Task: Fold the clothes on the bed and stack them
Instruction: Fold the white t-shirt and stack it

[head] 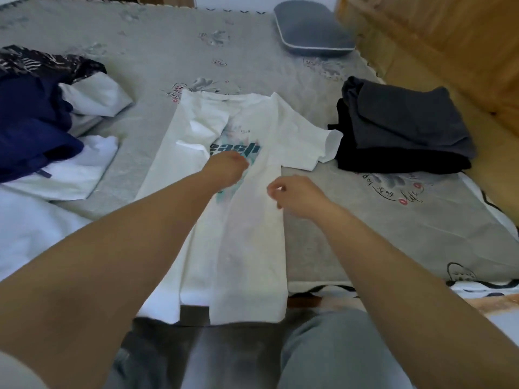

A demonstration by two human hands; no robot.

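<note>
A white T-shirt [247, 220] with a teal print lies lengthwise in the middle of the bed [157, 51], its hem hanging over the near edge and its collar pointing away. Its left side is already folded in over the body; the right sleeve still sticks out sideways toward a folded stack of dark clothes [401, 130], and the sleeve tip nearly touches that stack.

The left hand [229, 165] rests on the shirt right at the print, knuckles bent down into the cloth; whether its fingers grip the fabric I cannot tell, since they are hidden under the hand. The right hand [295, 196] sits at the shirt's right edge, just below the sleeve, fingers curled with thumb and forefinger close together, seemingly pinching the edge of the fabric.

Left of the shirt, well apart from it, lies a loose heap of unfolded clothes [47, 122]: navy, white and a dark patterned piece. Beyond the shirt, near the far side of the bed, lies a grey pillow [309, 28]. A wooden headboard [449, 46] stands behind the dark stack.
</note>
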